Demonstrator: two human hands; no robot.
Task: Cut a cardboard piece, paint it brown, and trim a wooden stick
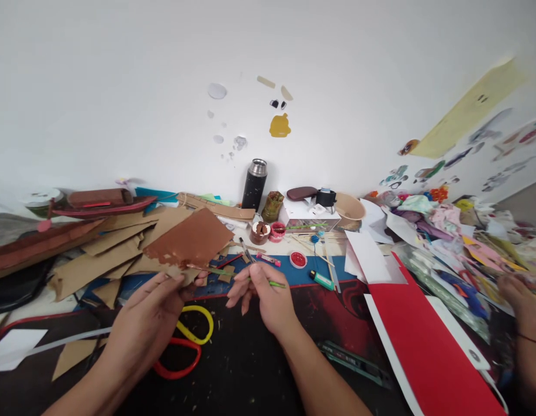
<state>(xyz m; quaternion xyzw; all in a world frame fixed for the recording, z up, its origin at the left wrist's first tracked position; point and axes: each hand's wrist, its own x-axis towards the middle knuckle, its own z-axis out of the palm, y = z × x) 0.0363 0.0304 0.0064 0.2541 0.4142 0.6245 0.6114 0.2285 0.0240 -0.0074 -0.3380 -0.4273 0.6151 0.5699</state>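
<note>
My left hand (pixel 152 318) grips the near edge of a cardboard piece (pixel 193 237), mostly covered in brown paint, with a bare tan strip by my fingers. In my right hand (pixel 268 294) is a thin green paintbrush (pixel 218 270), pinched between thumb and fingers. Its brown-smeared tip touches the cardboard where paint meets bare surface. A second brush (pixel 246 249) points up beside my right fingers; I cannot tell whether it is held too. Scissors with yellow and red handles (pixel 198 341) lie partly behind my left hand. Beyond stand an open brown paint pot (pixel 260 232) and a red one (pixel 277 231).
Cardboard scraps (pixel 94 268) and brown boat-like models (pixel 42 240) crowd the left. A black flask (pixel 255 185) stands against the wall. Rightward lie a red paint lid (pixel 298 260), a green-capped tube (pixel 321 280), a cutter (pixel 354 364) and red paper (pixel 436 346). Another person's hand (pixel 521 300) is far right.
</note>
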